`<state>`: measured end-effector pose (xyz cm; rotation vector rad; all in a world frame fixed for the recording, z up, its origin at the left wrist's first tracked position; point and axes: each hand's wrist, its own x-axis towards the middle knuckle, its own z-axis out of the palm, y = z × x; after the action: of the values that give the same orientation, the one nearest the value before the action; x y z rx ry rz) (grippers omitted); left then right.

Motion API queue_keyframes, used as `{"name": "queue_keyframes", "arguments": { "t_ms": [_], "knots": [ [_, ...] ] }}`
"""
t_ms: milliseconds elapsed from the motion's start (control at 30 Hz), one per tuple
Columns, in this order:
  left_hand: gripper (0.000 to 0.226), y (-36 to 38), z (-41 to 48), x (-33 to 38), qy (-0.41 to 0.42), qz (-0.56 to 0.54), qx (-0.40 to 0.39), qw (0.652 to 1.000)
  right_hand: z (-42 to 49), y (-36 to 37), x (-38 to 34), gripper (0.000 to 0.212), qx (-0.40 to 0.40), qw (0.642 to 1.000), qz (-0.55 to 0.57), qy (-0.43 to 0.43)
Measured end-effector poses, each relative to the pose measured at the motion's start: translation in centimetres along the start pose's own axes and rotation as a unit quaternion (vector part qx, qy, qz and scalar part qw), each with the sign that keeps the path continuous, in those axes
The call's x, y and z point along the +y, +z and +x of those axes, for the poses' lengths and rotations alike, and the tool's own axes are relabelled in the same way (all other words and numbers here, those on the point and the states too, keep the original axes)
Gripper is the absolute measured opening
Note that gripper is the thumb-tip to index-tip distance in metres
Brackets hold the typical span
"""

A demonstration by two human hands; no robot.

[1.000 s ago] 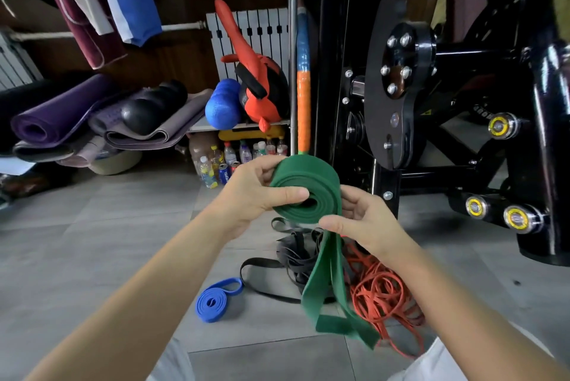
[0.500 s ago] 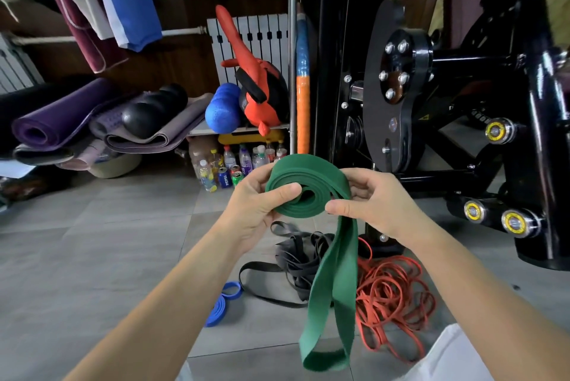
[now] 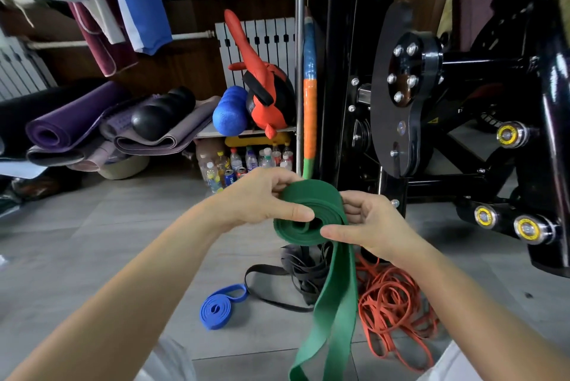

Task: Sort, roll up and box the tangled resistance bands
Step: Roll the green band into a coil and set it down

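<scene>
1. The left hand (image 3: 256, 198) is gripping the rolled part of the green band (image 3: 311, 195) from the left. Its thumb is lying across the near face of the coil, and its fingers are curling round the back, their tips hidden behind the roll.
2. The right hand (image 3: 370, 223) is pinching the coil's right edge, with the thumb pressing on the front just where the loose tail is leaving the roll. The other fingers are curled at the far side, and their tips are out of sight too.
3. The green band is being held in the air between the two hands, above the floor (image 3: 92, 257) and in front of the black machine frame (image 3: 401, 103).
4. Its tail is hanging down as a doubled strip and running off the bottom edge, so its end is cut off.
5. The left thumb is covering part of the coil's centre, so the turns are hard to count.
6. On the floor, the blue band (image 3: 220, 308) is lying loosely coiled, well apart from the hands.
7. The black bands (image 3: 308, 269) are sitting in a tangle right under the coil, partly hidden behind the green tail.
8. The orange bands (image 3: 391, 303) are heaped to the right, with the right forearm covering one edge. I cannot tell whether they are touching the black tangle.
9. Rolled mats (image 3: 71, 121) and bottles (image 3: 243, 161) are sitting at the back, the bottle labels too small to read.
</scene>
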<state>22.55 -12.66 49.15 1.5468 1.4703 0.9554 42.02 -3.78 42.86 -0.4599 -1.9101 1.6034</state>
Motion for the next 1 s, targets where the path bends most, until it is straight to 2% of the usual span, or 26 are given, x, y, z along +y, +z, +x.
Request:
{"name": "queue_keyframes", "arguments": {
  "t_ms": [67, 167, 200, 267, 367, 433, 467, 533, 600, 767, 900, 1000],
  "knots": [
    [0.036, -0.2, 0.0, 0.2, 0.001, 0.005, -0.017, 1.000, 0.0, 0.1, -0.1, 0.048, -0.002, 1.000, -0.007, 0.001],
    [0.036, 0.1, 0.0, 0.0, 0.002, -0.001, 0.001, 1.000, -0.1, -0.1, -0.4, 0.049, -0.006, 0.999, -0.033, 0.004],
    [0.035, 0.1, -0.1, 0.0, -0.002, 0.023, 0.005, 1.000, -0.1, -0.2, -0.5, 0.048, -0.010, 0.999, -0.039, 0.010],
    [0.040, 0.2, 0.0, 0.2, -0.012, 0.154, -0.004, 0.988, -0.1, -0.1, -0.4, 0.046, -0.017, 0.998, -0.056, 0.022],
    [0.060, 1.5, 0.4, 1.2, -0.026, 0.401, -0.033, 0.915, 0.1, 0.4, -0.4, 0.045, -0.032, 0.994, -0.103, 0.029],
    [0.058, 2.6, 0.6, 1.6, -0.016, 0.481, -0.048, 0.875, 0.2, 0.7, -0.5, 0.043, -0.036, 0.991, -0.127, 0.028],
    [0.053, 2.8, 0.7, 1.6, -0.005, 0.495, -0.043, 0.868, 0.1, 0.7, -0.6, 0.043, -0.029, 0.990, -0.133, 0.029],
    [0.046, 2.6, 0.8, 1.5, 0.013, 0.476, -0.019, 0.879, -0.1, 0.3, -0.4, 0.042, 0.001, 0.991, -0.130, 0.033],
    [0.043, 1.8, 0.6, 1.3, 0.016, 0.415, 0.008, 0.910, -0.6, -0.4, -0.1, 0.045, 0.016, 0.992, -0.120, 0.035],
    [0.047, 0.1, 0.1, 0.9, -0.002, 0.232, 0.059, 0.971, -1.8, -0.9, 0.6, 0.051, -0.008, 0.992, -0.106, 0.064],
    [0.042, -0.2, -0.2, 0.9, 0.020, 0.103, 0.093, 0.990, -1.1, -0.1, -0.3, 0.048, -0.002, 1.000, -0.023, 0.010],
    [0.043, 0.2, -0.5, 0.9, 0.037, -0.020, 0.119, 0.992, -0.4, 0.6, -0.8, 0.049, 0.014, 0.998, 0.051, -0.020]
  ]
}}
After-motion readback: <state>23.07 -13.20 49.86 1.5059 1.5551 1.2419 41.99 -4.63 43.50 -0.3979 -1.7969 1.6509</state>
